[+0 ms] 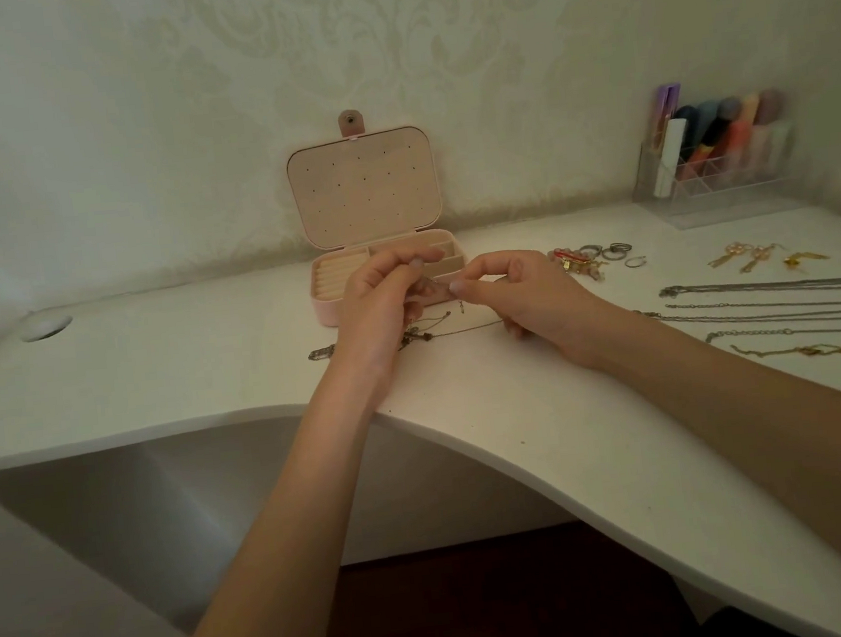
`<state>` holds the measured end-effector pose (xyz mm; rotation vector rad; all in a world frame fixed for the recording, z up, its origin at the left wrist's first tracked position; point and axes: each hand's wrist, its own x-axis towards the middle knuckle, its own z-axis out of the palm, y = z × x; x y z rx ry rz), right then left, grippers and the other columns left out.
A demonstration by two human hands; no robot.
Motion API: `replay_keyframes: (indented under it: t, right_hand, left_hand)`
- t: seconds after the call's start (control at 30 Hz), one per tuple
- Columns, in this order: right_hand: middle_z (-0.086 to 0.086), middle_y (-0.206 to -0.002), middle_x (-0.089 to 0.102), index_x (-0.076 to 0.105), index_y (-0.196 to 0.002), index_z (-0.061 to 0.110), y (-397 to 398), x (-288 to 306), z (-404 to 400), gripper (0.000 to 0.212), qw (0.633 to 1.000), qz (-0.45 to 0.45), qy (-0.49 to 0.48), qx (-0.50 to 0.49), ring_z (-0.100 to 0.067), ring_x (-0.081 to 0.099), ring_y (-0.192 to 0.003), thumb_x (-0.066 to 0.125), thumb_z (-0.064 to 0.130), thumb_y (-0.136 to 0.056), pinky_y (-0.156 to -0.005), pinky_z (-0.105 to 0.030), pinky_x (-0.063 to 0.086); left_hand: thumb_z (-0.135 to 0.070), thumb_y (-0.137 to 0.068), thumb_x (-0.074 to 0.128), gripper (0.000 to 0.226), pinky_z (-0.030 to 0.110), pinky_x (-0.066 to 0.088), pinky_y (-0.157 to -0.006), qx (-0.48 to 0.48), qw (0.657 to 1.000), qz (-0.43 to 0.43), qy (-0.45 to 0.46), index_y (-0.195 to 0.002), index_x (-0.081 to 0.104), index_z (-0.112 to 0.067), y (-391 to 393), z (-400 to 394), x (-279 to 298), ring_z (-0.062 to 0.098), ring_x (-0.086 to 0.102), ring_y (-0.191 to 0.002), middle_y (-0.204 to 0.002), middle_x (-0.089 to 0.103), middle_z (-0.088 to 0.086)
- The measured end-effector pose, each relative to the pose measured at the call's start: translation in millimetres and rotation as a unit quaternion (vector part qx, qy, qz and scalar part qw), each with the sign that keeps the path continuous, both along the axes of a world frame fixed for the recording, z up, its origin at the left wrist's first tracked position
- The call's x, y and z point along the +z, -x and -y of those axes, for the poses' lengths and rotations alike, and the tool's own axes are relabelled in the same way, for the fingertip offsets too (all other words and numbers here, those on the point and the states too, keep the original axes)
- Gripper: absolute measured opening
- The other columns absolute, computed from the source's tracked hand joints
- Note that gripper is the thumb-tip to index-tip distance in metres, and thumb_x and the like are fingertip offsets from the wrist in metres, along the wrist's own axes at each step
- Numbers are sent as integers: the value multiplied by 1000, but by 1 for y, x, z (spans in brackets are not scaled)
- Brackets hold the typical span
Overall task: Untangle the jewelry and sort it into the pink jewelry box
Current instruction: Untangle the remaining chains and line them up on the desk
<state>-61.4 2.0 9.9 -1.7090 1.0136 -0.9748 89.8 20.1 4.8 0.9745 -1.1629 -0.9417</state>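
Observation:
The pink jewelry box (326, 313) stands open against the wall, its lid (364, 188) upright with rows of small holes. Just in front of it my left hand (380, 296) and my right hand (513, 289) are raised close together, each pinching a thin tangled chain (440, 330) between thumb and fingertips. The chain hangs down from the fingers and trails onto the white desk (156, 364), where a small dark pendant cluster (321, 353) lies to the left of my left wrist.
Rings and a red-and-gold piece (592, 256) lie right of the box. Gold earrings (756, 255) sit further right. Several straightened chains (777, 307) lie in rows at the right edge. A clear organizer (721, 161) with cosmetics stands at the back right. A round cable hole (45, 327) is at the left.

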Motion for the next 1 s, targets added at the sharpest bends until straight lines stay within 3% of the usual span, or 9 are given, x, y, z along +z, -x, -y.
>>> replay_keyframes:
  t: [0.07,0.13,0.23,0.4,0.53,0.63,0.73,0.9,1.0]
  right_hand:
    - [7,-45,35,65,-76,23,1,0,2,11,999,25,-14,-18,-10,26,-42,69,29,-85,-47,-26,25]
    - [4,-48,33,63,-74,24,2,1,3,13,997,58,-36,-25,-9,26,-42,68,25,-86,-45,-25,26]
    - [7,-47,35,60,-71,22,2,2,4,18,991,115,-67,-25,-7,26,-42,63,16,-88,-43,-21,27]
    - [10,-45,30,56,-72,18,4,3,6,19,981,166,-97,-27,-4,25,-38,58,11,-90,-41,-18,29]
    - [8,-43,30,52,-72,16,5,2,7,19,980,168,-103,-25,-8,25,-41,54,12,-91,-44,-20,31]
    - [4,-46,31,49,-70,17,5,2,7,24,982,153,-109,-4,-10,25,-43,48,13,-94,-49,-24,30]
    - [3,-47,31,43,-70,17,5,1,7,28,987,120,-103,26,-12,25,-45,42,19,-98,-51,-26,29]
    - [5,-46,31,38,-74,18,4,1,7,27,990,86,-100,52,-12,25,-46,38,28,-100,-47,-21,32]
    - [4,-47,31,39,-75,18,5,1,6,26,990,94,-97,49,-12,25,-46,39,27,-99,-47,-22,32]
  left_hand:
    - [3,-90,45,33,16,28,-46,7,1000,12,-6,-75,67,-16,2,0,1,4,38,-47,-72,60,2]
    - [0,-91,47,33,15,28,-43,7,1000,22,-15,-71,66,-18,3,-1,1,3,34,-43,-68,61,-3]
    - [-15,-89,55,26,17,26,-43,-7,998,53,-19,-70,71,-23,3,-1,0,4,30,-43,-49,40,-8]
    - [-32,-74,61,15,18,26,-46,-23,996,79,-18,-65,72,-25,6,-4,2,4,30,-46,-57,37,-2]
    - [-26,-76,70,8,22,25,-51,-11,993,113,-10,-69,69,-27,6,-5,2,6,31,-51,-60,38,-3]
    - [-14,-85,67,24,24,25,-52,8,995,104,-9,-66,64,-29,7,-3,1,9,28,-54,-64,31,6]
    - [-15,-86,65,31,19,28,-48,-2,995,95,-1,-62,67,-33,6,-4,2,6,30,-51,-75,40,9]
    - [-9,-92,54,28,15,26,-42,-13,999,51,-11,-69,67,-20,2,-4,2,4,28,-43,-48,34,-7]
    - [-8,-93,53,25,15,26,-41,-8,999,45,-14,-71,62,-16,3,-5,3,4,27,-41,-44,33,-12]
